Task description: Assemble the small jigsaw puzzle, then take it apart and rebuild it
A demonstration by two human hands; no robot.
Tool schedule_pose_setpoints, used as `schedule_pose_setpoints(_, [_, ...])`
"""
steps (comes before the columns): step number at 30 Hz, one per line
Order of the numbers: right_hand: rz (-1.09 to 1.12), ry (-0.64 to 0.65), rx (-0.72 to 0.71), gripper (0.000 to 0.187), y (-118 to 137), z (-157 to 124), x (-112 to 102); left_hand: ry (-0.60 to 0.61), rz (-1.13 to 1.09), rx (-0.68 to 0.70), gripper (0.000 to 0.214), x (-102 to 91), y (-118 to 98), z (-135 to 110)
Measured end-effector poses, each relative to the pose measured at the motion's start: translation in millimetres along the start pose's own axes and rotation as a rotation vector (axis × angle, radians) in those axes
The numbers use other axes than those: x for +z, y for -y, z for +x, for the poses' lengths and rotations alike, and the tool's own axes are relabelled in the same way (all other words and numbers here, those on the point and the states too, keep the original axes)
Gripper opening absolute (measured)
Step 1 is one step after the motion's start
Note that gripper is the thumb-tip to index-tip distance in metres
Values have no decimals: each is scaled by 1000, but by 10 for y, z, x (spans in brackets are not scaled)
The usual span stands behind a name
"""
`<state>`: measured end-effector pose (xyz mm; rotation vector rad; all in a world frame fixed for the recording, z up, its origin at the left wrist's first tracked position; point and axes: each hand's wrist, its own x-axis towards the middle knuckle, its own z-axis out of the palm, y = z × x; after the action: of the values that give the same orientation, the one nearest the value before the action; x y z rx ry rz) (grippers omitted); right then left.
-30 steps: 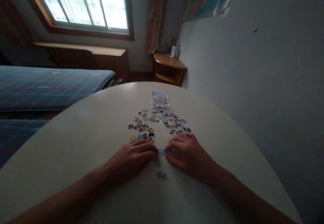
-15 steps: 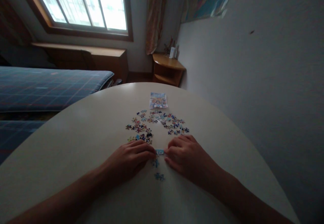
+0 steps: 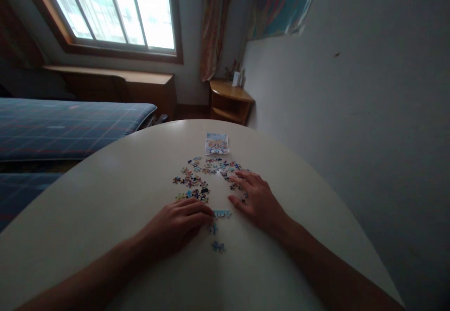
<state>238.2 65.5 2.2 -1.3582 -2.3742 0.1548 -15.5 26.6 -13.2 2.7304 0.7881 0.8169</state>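
Loose jigsaw pieces lie scattered across the middle of a round white table. A small joined blue strip of pieces lies between my hands. My left hand rests palm down beside it, its curled fingertips touching the strip's left end. My right hand lies flat with fingers spread, reaching over the right part of the scatter. Two small blue piece clusters lie nearer me. A picture card sits beyond the scatter.
A bare wall stands close on the right. A bed with a blue checked cover is to the left, and a wooden corner shelf stands past the table's far edge, beneath a curtained window.
My right hand left the blue strip and stretched forward onto the scattered pieces, fingers spreading. My left hand stayed at the strip. The view shifted slightly.
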Motion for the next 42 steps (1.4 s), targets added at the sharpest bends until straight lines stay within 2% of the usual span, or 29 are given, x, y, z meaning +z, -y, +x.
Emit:
schedule_pose_setpoints(6, [-36,93,-48,51,-47,10,69,-21,4,-4,21,20,-6,1])
schedule_pose_setpoints(11, [-63,110,-29,51,24,39,37,-21,19,-18,21,16,-18,14])
schedule_pose_setpoints(19, [-161,92,26,52,189,506,120,-9,24,-17,21,34,13,-16])
schedule_pose_setpoints(22, [-193,127,39,51,239,566,177,-12,7,-11,22,40,31,-19])
schedule_pose_setpoints(25, [-194,148,21,49,258,463,166,-18,0,0,24,30,29,-6])
schedule_pose_setpoints(31, [-129,239,-66,51,179,73,28,-36,14,1,24,19,8,5])
schedule_pose_setpoints(34, [-78,197,-65,45,121,-48,3,-64,76,-47,22,25,16,-7])
schedule_pose_setpoints(38, [4,106,-69,35,71,-95,20,-124,201,-187,25,51,54,-34])
schedule_pose_setpoints(42, [42,62,-132,27,37,-108,37,-119,256,-303,30,77,82,-49])
